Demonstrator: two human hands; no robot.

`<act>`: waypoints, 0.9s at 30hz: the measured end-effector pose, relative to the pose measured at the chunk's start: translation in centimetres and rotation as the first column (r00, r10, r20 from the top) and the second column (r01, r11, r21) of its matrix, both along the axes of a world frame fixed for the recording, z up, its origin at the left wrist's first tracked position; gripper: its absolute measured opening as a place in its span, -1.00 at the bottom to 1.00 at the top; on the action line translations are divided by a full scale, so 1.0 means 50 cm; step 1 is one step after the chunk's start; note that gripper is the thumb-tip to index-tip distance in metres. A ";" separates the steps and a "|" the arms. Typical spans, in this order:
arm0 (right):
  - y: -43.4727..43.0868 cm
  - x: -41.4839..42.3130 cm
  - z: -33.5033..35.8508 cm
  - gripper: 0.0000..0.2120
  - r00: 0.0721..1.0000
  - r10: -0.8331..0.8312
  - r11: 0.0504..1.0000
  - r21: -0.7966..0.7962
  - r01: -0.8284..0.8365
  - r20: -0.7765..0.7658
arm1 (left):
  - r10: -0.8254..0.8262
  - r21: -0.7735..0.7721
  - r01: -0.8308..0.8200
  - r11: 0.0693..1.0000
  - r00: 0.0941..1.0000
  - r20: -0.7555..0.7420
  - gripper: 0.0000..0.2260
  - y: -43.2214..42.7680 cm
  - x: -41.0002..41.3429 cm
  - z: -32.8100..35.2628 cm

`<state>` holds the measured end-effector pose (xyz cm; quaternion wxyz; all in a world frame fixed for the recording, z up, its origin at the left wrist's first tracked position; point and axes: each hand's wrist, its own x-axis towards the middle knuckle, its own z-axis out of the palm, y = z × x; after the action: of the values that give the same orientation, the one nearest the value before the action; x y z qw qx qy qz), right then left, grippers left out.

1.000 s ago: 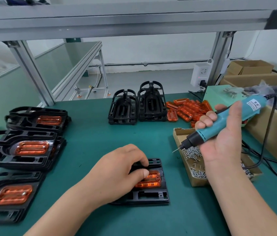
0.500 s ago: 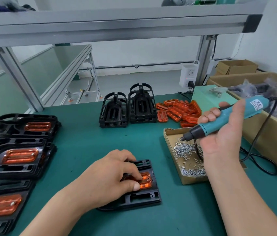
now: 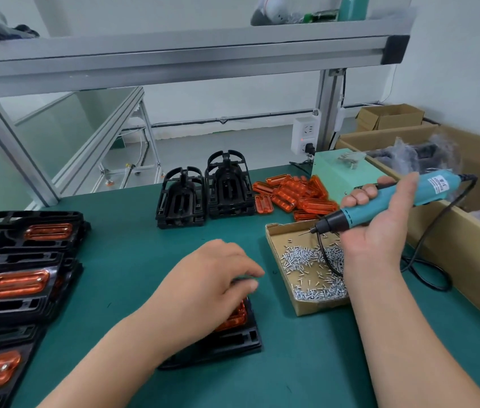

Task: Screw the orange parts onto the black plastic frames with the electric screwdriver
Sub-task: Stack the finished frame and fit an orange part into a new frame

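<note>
Left hand (image 3: 212,290): curled over black frame (image 3: 232,346), pinning orange part (image 3: 234,318), close in front.
Right hand (image 3: 380,234): wrapped round electric screwdriver (image 3: 386,198), tip above screw box (image 3: 306,307).
Handling: likely light, stiff plastic; hold by frame edges.

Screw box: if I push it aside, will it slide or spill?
Likely slides easily: thin cardboard box on flat mat. Low walls, so loose screws may spill if jerked. The cord lying over it could snag.
</note>
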<state>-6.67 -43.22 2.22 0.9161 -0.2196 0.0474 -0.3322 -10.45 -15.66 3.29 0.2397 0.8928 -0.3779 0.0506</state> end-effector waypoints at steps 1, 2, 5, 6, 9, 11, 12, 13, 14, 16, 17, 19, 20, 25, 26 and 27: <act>-0.001 0.002 0.000 -0.66 1.000 -0.001 1.000 0.003 0.001 0.003 | -0.043 0.020 0.042 0.999 0.999 0.021 -0.85 -0.023 0.003 0.006; -0.001 0.003 0.000 -0.66 1.000 -0.002 1.000 0.006 0.002 0.002 | -0.094 0.047 0.092 0.995 0.994 0.048 -0.84 -0.048 0.007 0.009; -0.002 0.006 0.001 -0.66 1.000 -0.007 1.000 -0.001 0.007 -0.008 | -0.211 0.168 0.191 0.967 0.971 0.111 -0.82 -0.126 0.025 0.011; -0.001 0.006 0.002 -0.66 1.000 -0.012 1.000 -0.004 0.012 -0.014 | -0.239 0.242 0.202 0.949 0.962 0.134 -0.83 -0.152 0.029 0.010; 0.003 0.008 0.005 -0.66 0.999 -0.032 0.999 -0.016 0.031 -0.038 | -0.324 0.439 0.227 0.869 0.932 0.160 -0.89 -0.211 0.033 0.003; 0.004 0.008 0.006 -0.66 0.998 -0.033 0.999 -0.016 0.032 -0.045 | -0.325 0.474 0.237 0.848 0.939 0.112 -0.90 -0.235 0.037 -0.005; 0.005 0.007 0.006 -0.66 0.998 -0.030 0.999 -0.017 0.029 -0.048 | -0.312 0.477 0.239 0.846 0.947 0.078 -0.86 -0.242 0.041 -0.007; 0.005 0.006 0.006 -0.66 0.998 -0.027 0.999 -0.019 0.027 -0.050 | -0.297 0.478 0.238 0.845 0.954 0.049 -0.82 -0.248 0.044 -0.009; 0.005 0.005 0.007 -0.66 0.998 -0.026 0.999 -0.020 0.025 -0.050 | -0.280 0.471 0.236 0.850 0.960 0.026 -0.81 -0.251 0.047 -0.009; 0.005 0.005 0.008 -0.66 0.998 -0.029 0.999 -0.021 0.028 -0.050 | -0.259 0.437 0.238 0.867 0.966 -0.013 -0.83 -0.254 0.051 -0.009; 0.005 0.005 0.008 -0.66 0.998 -0.029 0.999 -0.021 0.028 -0.050 | -0.253 0.423 0.242 0.873 0.967 -0.031 -0.85 -0.253 0.052 -0.011; 0.006 0.005 0.009 -0.66 0.998 -0.025 0.999 -0.021 0.024 -0.051 | -0.239 0.397 0.244 0.885 0.969 -0.062 -0.86 -0.248 0.052 -0.015; 0.007 0.005 0.008 -0.66 0.998 -0.023 1.000 -0.022 0.022 -0.050 | -0.231 0.381 0.241 0.893 0.970 -0.072 -0.86 -0.244 0.052 -0.018; 0.005 0.005 0.003 -0.66 0.999 -0.014 1.000 -0.029 0.013 -0.037 | -0.210 0.295 0.217 0.931 0.976 -0.053 -0.90 -0.233 0.049 -0.027; 0.005 0.005 0.003 -0.66 0.999 -0.012 1.000 -0.029 0.011 -0.037 | -0.207 0.264 0.211 0.941 0.977 -0.042 -0.90 -0.231 0.048 -0.030; 0.005 0.006 0.003 -0.66 0.999 -0.010 1.000 -0.027 0.009 -0.037 | -0.203 0.234 0.203 0.951 0.979 -0.026 -0.89 -0.227 0.048 -0.031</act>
<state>-6.39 -42.97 2.35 0.9104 -0.2380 0.0608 -0.3329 -8.07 -27.03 1.72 0.1363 0.8714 -0.4708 -0.0203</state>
